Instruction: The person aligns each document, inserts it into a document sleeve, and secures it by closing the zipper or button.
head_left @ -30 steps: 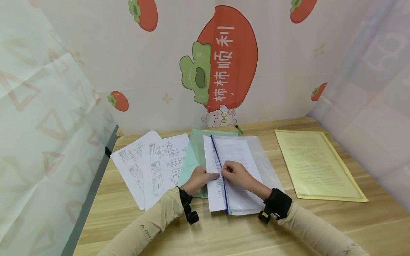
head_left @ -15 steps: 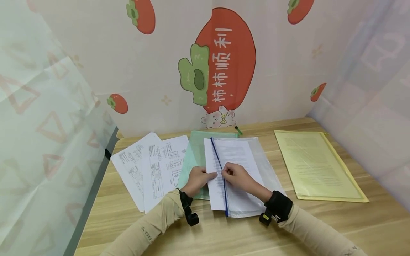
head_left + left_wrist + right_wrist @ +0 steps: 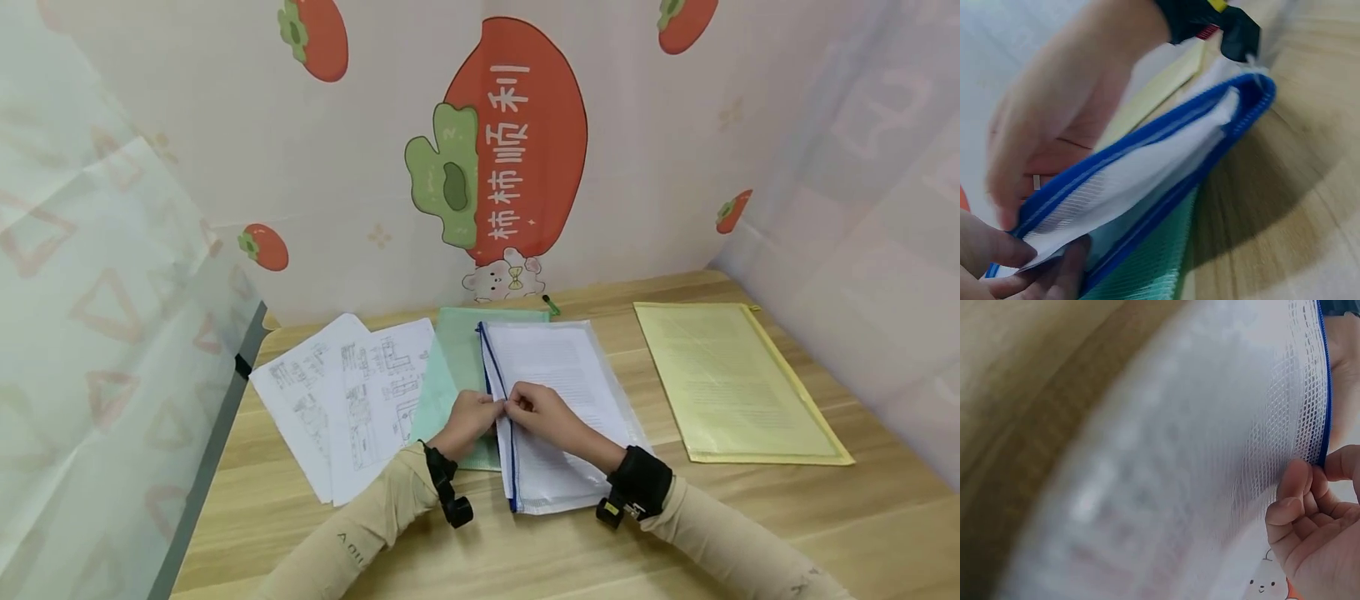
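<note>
A clear mesh zip bag (image 3: 600,350) with a blue zipper edge (image 3: 1141,131) lies in front of me over a green bag. Its left side gapes, and white printed paper (image 3: 1147,162) sits inside, its edge within the opening. My left hand (image 3: 472,419) pinches the paper at the opening, thumb on top and fingers below, inside the lower zipper edge. My right hand (image 3: 547,414) pinches the upper zipper edge between thumb and curled fingers. Both hands meet close together at mid-length of the opening; in the right wrist view the right hand (image 3: 1322,531) grips right at the blue edge.
The green zip bag (image 3: 457,333) sticks out underneath, with a green zipper tab (image 3: 552,306) at the back. Loose drawing sheets (image 3: 352,417) overlap at left. A yellow zip bag (image 3: 738,383) with printed paper lies at right. Printed cloth walls (image 3: 360,167) surround the wooden table.
The paper that stuck out left past the blue zipper has moved right, into the bag. My left hand has come up against the right hand, and the opening's edge is raised.
</note>
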A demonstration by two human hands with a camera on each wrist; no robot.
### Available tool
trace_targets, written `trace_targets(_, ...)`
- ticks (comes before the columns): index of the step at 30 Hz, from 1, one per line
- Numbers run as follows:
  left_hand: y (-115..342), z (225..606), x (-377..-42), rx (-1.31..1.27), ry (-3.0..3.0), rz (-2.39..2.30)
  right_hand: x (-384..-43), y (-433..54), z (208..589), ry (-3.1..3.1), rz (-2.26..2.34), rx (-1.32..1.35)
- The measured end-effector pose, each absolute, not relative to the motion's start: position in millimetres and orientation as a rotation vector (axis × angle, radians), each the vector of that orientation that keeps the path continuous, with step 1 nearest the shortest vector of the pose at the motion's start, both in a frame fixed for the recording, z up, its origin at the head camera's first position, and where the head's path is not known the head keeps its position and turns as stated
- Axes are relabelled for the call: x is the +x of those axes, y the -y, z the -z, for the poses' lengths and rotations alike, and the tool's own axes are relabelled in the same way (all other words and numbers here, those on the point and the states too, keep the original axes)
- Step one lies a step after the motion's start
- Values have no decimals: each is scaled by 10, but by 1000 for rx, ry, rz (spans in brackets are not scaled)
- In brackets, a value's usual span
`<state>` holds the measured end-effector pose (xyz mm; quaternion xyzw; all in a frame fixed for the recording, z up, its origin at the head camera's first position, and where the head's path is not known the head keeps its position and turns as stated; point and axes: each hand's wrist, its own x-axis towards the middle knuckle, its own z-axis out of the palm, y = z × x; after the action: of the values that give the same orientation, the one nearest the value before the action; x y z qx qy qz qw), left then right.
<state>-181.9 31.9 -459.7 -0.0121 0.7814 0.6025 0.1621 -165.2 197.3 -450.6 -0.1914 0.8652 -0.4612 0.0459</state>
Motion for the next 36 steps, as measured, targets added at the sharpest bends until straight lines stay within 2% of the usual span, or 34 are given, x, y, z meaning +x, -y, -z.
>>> trace_targets(15, -432, 4670, -1822, -191, -2049, -1820, -1685, -1950, 4504, -2563, 1382, -669)
trace_targets(28, -138, 4516, -1837, 60, -2095, -1695, -1770, -1959, 4478, -2488, 1343, -634)
trace_targets(36, 12, 4519, -1855, 36, -2092, -1632, -1791, -1992, 4501, -2485, 1288, -647)
